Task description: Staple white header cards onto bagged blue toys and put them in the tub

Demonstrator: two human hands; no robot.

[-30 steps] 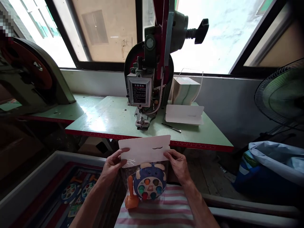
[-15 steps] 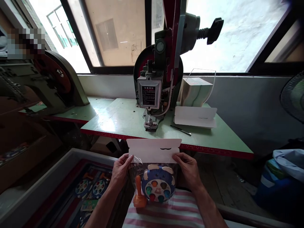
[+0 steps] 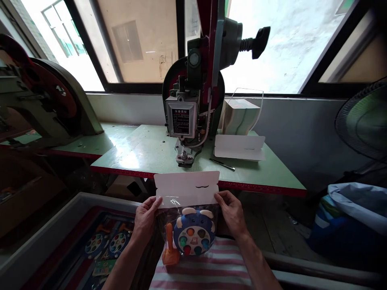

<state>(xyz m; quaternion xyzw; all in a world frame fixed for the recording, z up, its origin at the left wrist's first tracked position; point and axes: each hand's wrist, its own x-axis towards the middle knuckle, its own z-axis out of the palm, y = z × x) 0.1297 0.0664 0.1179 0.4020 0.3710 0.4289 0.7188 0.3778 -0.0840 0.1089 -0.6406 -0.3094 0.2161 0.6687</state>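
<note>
Between my two hands hangs a clear plastic bag (image 3: pixel 165 217) with a white header card (image 3: pixel 184 187) along its top. Inside the bag are a blue animal-faced toy (image 3: pixel 195 235) with coloured round buttons and an orange toy hammer (image 3: pixel 170 247). My left hand (image 3: pixel 146 217) pinches the card and bag at the left corner. At the right corner, my right hand (image 3: pixel 231 211) pinches them between thumb and fingers. The card's upper edge lies just in front of the table edge, below the foot of a stapling-type machine (image 3: pixel 183 121).
A green table (image 3: pixel 142 149) carries the machine, a folded white card (image 3: pixel 238 148), a thin metal tool (image 3: pixel 223 164) and a stack of cards (image 3: pixel 240 117). A grey bin (image 3: pixel 81 199) with more bagged toys stands lower left. A fan (image 3: pixel 363 121) and a blue sack (image 3: pixel 329 225) are right.
The whole view has shifted, so the machine and table appear farther left. My hands still hold the bag and card, the card's top edge slightly higher in view.
</note>
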